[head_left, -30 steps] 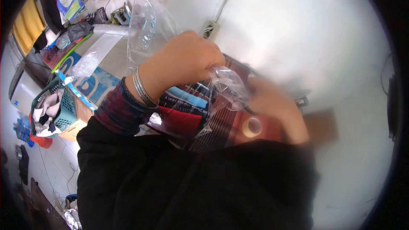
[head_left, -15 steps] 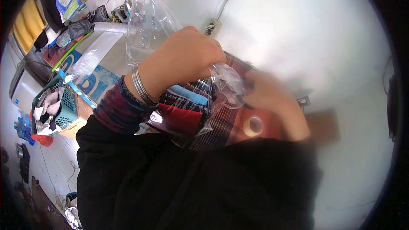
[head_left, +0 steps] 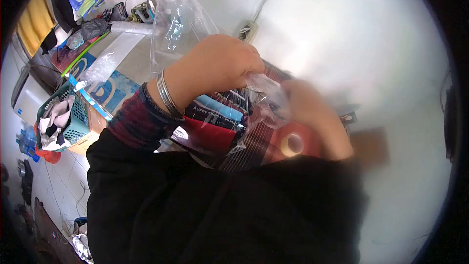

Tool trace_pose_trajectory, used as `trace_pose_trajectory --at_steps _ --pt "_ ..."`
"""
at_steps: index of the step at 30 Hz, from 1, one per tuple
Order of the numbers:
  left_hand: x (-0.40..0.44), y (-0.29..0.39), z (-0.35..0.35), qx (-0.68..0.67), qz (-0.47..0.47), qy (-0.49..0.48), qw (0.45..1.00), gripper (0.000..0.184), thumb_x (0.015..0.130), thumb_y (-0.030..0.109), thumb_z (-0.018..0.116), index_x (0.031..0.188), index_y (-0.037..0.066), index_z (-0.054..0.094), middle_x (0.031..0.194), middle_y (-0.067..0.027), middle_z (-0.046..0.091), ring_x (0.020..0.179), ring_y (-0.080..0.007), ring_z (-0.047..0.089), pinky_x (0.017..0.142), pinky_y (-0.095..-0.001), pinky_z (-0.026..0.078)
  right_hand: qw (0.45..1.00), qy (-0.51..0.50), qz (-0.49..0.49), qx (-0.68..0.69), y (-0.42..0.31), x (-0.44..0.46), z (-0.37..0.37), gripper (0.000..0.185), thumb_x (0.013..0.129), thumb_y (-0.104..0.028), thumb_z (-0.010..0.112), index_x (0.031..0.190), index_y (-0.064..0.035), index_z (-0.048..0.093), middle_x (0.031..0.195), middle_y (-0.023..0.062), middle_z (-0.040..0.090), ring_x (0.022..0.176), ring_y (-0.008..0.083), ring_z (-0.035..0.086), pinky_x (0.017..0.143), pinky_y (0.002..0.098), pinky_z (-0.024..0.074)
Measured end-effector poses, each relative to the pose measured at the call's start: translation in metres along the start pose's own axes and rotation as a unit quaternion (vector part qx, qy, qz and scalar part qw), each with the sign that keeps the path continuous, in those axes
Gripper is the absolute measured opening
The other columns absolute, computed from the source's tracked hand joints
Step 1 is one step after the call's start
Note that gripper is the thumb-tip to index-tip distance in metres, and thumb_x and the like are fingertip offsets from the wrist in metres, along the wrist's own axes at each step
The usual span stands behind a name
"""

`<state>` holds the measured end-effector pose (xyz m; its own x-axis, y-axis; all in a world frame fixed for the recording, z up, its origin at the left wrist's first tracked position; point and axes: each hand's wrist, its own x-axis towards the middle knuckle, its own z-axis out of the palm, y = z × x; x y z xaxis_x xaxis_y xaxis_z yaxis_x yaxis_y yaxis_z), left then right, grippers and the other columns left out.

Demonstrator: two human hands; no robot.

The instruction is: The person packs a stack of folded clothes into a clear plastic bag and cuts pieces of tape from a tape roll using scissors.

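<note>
My left hand (head_left: 220,63), with silver bangles at its wrist, is closed on the gathered clear plastic of a bag (head_left: 266,93). Through the plastic show folded dark, light blue and red cloths (head_left: 207,134) with printed lettering. On the other side of the gathered plastic is my right hand (head_left: 312,112), blurred, its fingers bent against the bag and partly hidden. Below it lies a roll of tape (head_left: 294,143) on a red surface. Another part of clear plastic (head_left: 176,29) stands up behind my left hand.
A green basket (head_left: 80,120) with clothes stands at the left, beside a box. Clear plastic sheets (head_left: 107,58) lie on the table (head_left: 139,58). A power socket (head_left: 248,31) is near the wall. Clothes hang at the upper left.
The view has shifted slightly. The gathered plastic between my hands has changed shape, and my right hand has moved a little at the bag. My left hand keeps its grip.
</note>
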<state>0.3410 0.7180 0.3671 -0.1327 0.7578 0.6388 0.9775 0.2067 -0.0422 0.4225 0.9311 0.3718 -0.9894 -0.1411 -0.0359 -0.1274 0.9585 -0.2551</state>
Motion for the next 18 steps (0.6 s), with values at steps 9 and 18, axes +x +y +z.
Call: trace_pose_trajectory --at_steps 9,18 --pt "-0.016 -0.007 -0.033 0.194 -0.113 -0.068 0.972 0.020 0.073 0.028 0.065 0.083 0.011 0.066 0.081 -0.0074 0.065 0.082 -0.0296 0.062 0.086 -0.0397 0.041 0.994 0.063 -0.057 0.061 0.027 0.005 0.027 0.055 0.059 -0.046 0.077 0.083 0.0014 0.065 0.075 0.0203 0.064 0.072 0.0349 0.062 0.067 0.0413 0.0474" --pt "-0.012 -0.008 -0.034 0.118 -0.113 -0.069 0.984 0.011 0.076 0.018 0.058 0.081 0.008 0.062 0.075 -0.0124 0.063 0.074 -0.0328 0.061 0.068 -0.0432 0.046 0.998 0.054 0.015 -0.026 -0.015 -0.010 0.002 0.051 0.060 -0.040 0.072 0.080 0.0056 0.063 0.076 0.0242 0.062 0.076 0.0378 0.062 0.068 0.0417 0.0472"
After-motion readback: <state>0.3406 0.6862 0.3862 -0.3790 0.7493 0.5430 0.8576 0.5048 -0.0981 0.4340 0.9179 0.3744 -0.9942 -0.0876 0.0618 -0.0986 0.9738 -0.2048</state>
